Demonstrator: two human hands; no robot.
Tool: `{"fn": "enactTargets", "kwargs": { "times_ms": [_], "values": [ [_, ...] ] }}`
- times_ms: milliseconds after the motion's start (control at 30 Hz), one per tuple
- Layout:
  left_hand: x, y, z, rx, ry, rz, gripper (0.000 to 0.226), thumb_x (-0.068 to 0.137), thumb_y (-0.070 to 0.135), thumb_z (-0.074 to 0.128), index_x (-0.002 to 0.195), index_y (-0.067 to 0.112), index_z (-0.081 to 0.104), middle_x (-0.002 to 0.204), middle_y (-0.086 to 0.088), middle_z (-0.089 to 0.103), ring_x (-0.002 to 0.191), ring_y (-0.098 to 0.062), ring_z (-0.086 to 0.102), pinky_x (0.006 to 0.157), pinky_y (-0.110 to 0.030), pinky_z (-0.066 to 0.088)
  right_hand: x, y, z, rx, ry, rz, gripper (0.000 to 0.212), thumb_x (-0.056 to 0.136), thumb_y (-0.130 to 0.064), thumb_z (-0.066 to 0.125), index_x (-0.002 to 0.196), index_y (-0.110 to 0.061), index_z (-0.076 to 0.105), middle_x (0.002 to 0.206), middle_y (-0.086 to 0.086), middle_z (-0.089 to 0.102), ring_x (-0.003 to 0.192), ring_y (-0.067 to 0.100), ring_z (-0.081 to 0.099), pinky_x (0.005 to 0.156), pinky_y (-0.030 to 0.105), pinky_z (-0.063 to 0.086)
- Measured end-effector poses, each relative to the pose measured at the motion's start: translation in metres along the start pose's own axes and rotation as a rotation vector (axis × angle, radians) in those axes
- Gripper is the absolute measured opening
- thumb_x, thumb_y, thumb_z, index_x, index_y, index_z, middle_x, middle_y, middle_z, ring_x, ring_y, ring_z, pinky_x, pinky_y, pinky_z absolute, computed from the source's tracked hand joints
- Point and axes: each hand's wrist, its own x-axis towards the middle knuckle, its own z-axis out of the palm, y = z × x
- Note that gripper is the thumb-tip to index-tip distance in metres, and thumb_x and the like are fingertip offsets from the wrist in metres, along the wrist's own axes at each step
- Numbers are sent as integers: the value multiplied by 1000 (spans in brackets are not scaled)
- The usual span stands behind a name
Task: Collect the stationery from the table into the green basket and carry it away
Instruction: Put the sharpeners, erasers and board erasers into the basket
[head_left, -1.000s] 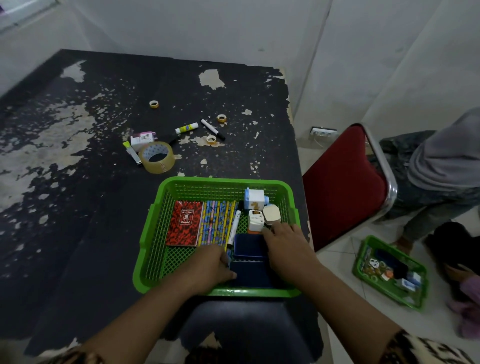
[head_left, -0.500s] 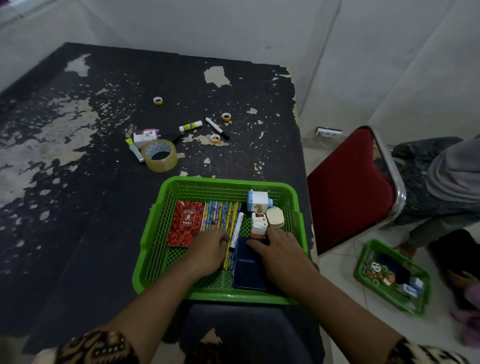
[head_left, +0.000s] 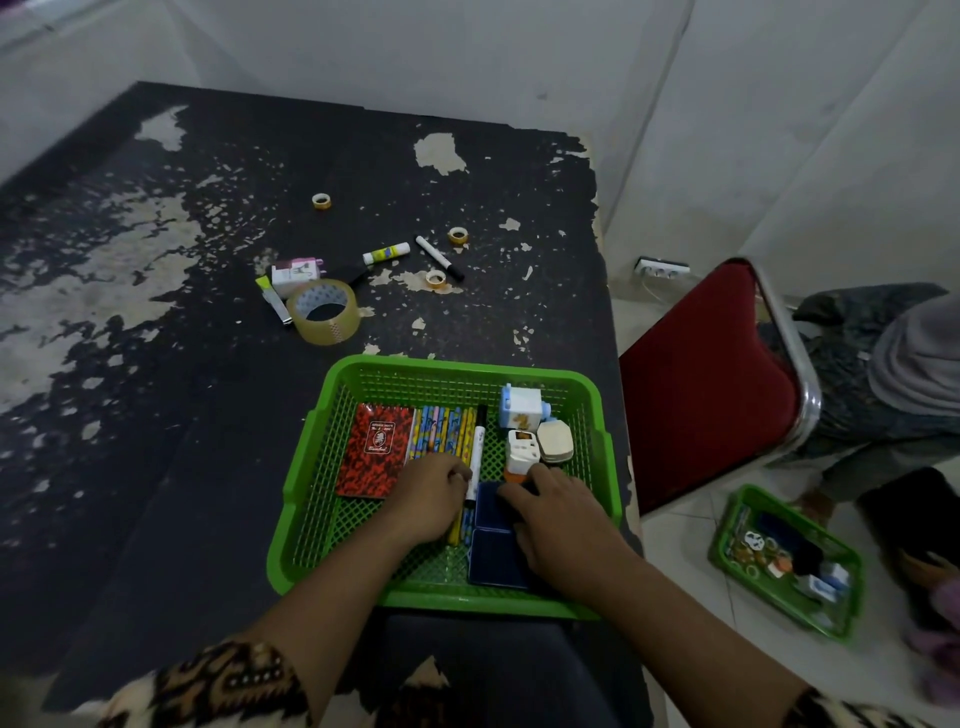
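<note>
The fingers (head_left: 456, 475) of the left hand (head_left: 428, 499) are curled down over the near ends of the coloured pencils (head_left: 441, 431), knuckles right against the white marker (head_left: 476, 449). From where I stand I cannot tell whether they pinch anything. The right hand (head_left: 561, 514) lies flatter, its fingers (head_left: 514, 503) spread and fairly straight on the farther of two dark blue boxes (head_left: 496, 564), gripping nothing, with one fingertip up by the white and orange gadget (head_left: 521, 448). All of this sits inside the green basket (head_left: 467, 603), which stands at the near right part of the black, peeling table (head_left: 156, 415), close to its edge. At the basket's left lies a red notebook (head_left: 376, 449), just beside the pencils. Behind the gadget is a blue and white block (head_left: 519, 408), and next to it a beige oval piece (head_left: 555, 441). Farther back on the tabletop, outside the basket, a big clear tape roll (head_left: 324, 310) lies with a white and pink box (head_left: 295, 270) and a green-tipped strip (head_left: 272, 299) just beside it. A glue stick (head_left: 386, 253), a black-capped marker (head_left: 439, 257) and three small tape rolls (head_left: 321, 200) are scattered beyond. To the right stands a red chair (head_left: 706, 384). On the floor past it is a second green basket (head_left: 727, 551) with small things in it, and another person (head_left: 883, 364) is crouched nearby.
</note>
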Motion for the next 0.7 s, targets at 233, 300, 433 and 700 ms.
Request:
{"fn": "enactTargets", "kwargs": {
  "times_ms": [233, 300, 433, 700],
  "values": [
    [12, 12, 3, 217, 85, -59, 34, 90, 43, 66, 82, 10, 66, 80, -7, 68, 75, -25, 65, 68, -35, 55, 7, -11, -1, 9, 125, 49, 23, 82, -24, 63, 103, -15, 65, 90, 7, 60, 82, 26, 57, 71, 38, 47],
    [18, 17, 2, 252, 106, -89, 38, 87, 46, 69, 73, 12, 60, 72, -6, 63, 68, -25, 62, 60, -32, 50, 9, -13, -1, 8, 121, 71, 22, 79, -23, 66, 99, -15, 66, 87, 6, 61, 78, 25, 58, 68, 37, 48],
    [24, 26, -1, 270, 85, -122, 36, 85, 38, 72, 71, 13, 50, 71, -4, 51, 66, -24, 51, 57, -29, 39, 7, -13, 2, 15, 120, 94, 21, 75, -23, 70, 95, -16, 67, 83, 5, 61, 74, 25, 59, 64, 37, 50],
    [12, 3, -35, 19, 126, -116, 45, 82, 40, 74, 52, 9, 58, 46, -2, 53, 44, -21, 53, 55, -35, 50, 24, -25, -15, 209, 198, 98, 16, 94, -13, 50, 105, -8, 60, 99, 10, 59, 92, 29, 56, 75, 37, 44]
  ]
}}
